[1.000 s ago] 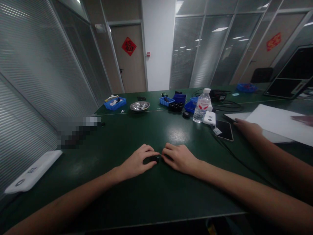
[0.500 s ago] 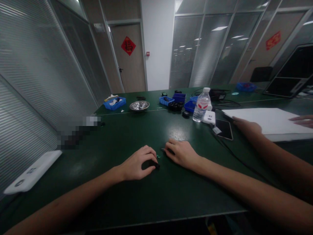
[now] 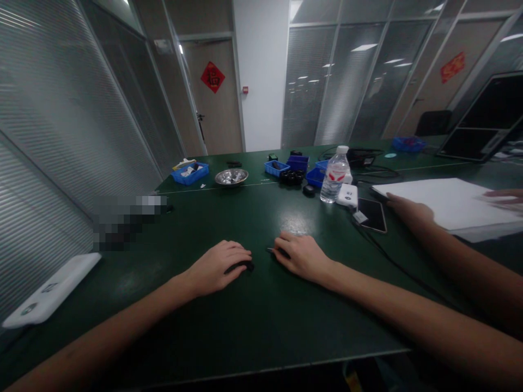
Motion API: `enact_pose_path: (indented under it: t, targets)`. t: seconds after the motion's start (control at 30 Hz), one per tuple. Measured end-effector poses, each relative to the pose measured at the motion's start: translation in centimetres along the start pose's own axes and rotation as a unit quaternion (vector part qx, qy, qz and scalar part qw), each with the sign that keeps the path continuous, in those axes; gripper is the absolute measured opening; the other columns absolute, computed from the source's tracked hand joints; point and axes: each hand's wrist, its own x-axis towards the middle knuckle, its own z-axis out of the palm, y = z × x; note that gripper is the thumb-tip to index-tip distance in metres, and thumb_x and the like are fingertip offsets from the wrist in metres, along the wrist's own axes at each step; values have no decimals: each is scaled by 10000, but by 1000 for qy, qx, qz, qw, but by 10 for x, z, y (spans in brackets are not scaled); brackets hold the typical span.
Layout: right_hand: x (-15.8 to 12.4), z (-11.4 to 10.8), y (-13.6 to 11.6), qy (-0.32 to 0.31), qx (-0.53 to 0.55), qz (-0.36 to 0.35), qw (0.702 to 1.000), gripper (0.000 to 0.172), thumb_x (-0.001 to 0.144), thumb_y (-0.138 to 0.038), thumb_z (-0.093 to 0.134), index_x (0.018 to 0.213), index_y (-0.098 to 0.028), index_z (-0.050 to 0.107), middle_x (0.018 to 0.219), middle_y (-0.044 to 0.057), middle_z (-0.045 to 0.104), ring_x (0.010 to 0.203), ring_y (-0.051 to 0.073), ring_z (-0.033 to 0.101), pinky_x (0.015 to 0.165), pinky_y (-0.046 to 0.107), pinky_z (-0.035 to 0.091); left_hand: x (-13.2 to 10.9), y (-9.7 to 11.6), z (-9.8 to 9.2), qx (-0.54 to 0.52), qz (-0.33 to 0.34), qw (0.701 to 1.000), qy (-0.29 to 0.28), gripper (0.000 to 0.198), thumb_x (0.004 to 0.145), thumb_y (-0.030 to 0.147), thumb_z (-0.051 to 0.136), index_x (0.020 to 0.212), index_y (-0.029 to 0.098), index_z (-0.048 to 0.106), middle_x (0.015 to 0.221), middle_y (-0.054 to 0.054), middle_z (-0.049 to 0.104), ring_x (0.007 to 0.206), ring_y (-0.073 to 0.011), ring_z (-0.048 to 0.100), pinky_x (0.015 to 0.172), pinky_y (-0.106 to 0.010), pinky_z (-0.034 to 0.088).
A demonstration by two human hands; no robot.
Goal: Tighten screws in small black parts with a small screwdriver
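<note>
Grip of the left hand (image 3: 216,270) closes over a small black part (image 3: 244,266) at the near middle of the worktop (image 3: 261,326), the right hand (image 3: 301,257) beside it pinches a thin dark pin (image 3: 270,251), and either tiny piece could slip free and vanish against the dark surface.

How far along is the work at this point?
Nothing looks finished yet. In hand: the left hand grips a black part on the table, the right hand pinches a thin piece. Left: the two lie apart, so fitting them likely remains.

small black part (image 3: 244,266) — flat, beneath left hand (image 3: 216,269)
</note>
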Motion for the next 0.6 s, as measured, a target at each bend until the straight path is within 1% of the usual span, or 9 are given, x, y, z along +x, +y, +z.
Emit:
enact_pose_path:
  t: [0.07,0.17,0.23,0.27,0.3,0.33,0.43,0.5,0.6]
  targets:
    - [0,0,0,-1,8,-4,1000,234,1030,-351,446,993,-190,613,959,38,594,648,108,483,547,256,264,-18,-29,-8,31,-52,998,15,347,1007,309,497,1329,283,625,1350,-47,654,1250,-235,575,1062,-450,451]
    - [0,-2,0,1,13,-7,1000,228,1029,-344,447,991,-187,607,964,40,596,659,110,492,551,253,280,-59,-88,-26,85,-158,983,32,414,1015,400,446,1367,250,603,1359,-66,646,1249,-247,580,1062,-433,456]
    - [0,-3,-1,-2,14,-7,1000,227,1030,-343,445,990,-189,605,960,38,597,662,112,497,556,255,289,-90,-129,-41,135,-250,958,37,467,1010,444,414,1361,209,613,1375,-90,633,1275,-264,564,1095,-423,424]
    - [0,-3,-1,-4,15,-6,1000,226,1031,-343,444,992,-190,605,959,37,597,662,111,499,557,255,294,-105,-147,-49,153,-303,940,23,491,998,463,419,1355,192,620,1384,-95,629,1286,-271,557,1106,-411,411]
    - [0,-4,-1,-6,16,-5,1000,226,1031,-344,445,994,-190,606,961,37,598,662,110,502,558,254,298,-119,-162,-57,166,-360,918,12,504,987,472,420,1348,185,625,1385,-90,630,1284,-272,561,1103,-397,412]
    - [0,-4,-2,-7,18,-4,1000,227,1032,-345,444,996,-191,607,968,37,600,663,109,504,558,254,301,-132,-175,-65,169,-392,904,7,522,984,465,412,1342,154,629,1361,-117,644,1245,-294,588,1063,-413,442]
    - [0,-3,-2,-7,16,-2,1000,235,1036,-346,439,1002,-188,609,984,42,602,669,108,513,562,254,308,-160,-199,-83,173,-450,876,5,527,961,430,421,1286,91,659,1301,-168,676,1155,-340,637,986,-446,479]
    - [0,-2,-1,-6,10,-2,1000,235,1035,-347,441,1003,-187,611,978,43,602,668,109,516,566,258,308,-169,-206,-88,169,-468,867,8,510,952,406,432,1291,97,655,1313,-157,674,1160,-333,638,983,-425,480]
    - [0,-1,-1,-6,5,-3,1000,229,1031,-343,451,1004,-186,615,974,43,603,667,110,517,567,260,306,-174,-208,-89,160,-479,863,15,504,958,385,430,1343,120,620,1362,-137,647,1175,-311,632,993,-399,469]
